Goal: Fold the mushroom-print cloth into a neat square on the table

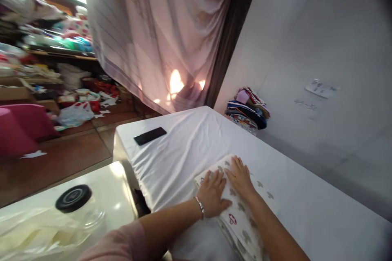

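Note:
A folded white cloth (245,228) printed with grey hearts and a few pinkish-red marks lies on the white-covered table (196,138). My left hand (213,193), with a bracelet at the wrist, presses flat on its left side with the fingers spread. Close by on the right, my right hand (240,177) also rests flat on the cloth near its far end, fingers stretched out. Neither hand grips anything. My forearms cover parts of the cloth, and its near end runs to the bottom of the view.
A black phone (150,136) lies at the table's far left. Folded clothes (247,108) are stacked by the wall. At lower left, a second table (101,175) bears a clear jar with a black lid (74,198) and a plastic bag (33,232). A curtain (165,28) hangs behind.

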Demonstrator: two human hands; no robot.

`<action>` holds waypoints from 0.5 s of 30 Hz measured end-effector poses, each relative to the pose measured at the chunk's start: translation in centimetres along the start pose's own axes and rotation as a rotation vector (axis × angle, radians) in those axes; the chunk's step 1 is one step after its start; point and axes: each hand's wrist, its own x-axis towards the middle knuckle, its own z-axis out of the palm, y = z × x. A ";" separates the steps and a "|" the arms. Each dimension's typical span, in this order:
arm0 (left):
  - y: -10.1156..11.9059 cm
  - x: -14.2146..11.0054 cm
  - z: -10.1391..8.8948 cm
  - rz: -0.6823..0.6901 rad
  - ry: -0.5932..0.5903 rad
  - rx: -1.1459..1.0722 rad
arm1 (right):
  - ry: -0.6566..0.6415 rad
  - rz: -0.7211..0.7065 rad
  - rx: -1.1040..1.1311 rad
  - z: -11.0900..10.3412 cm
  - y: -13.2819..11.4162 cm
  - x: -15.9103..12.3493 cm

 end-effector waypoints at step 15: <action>-0.4 -0.5 0.8 0.008 0.031 -0.111 | -0.055 -0.050 0.219 3.5 4.1 3.9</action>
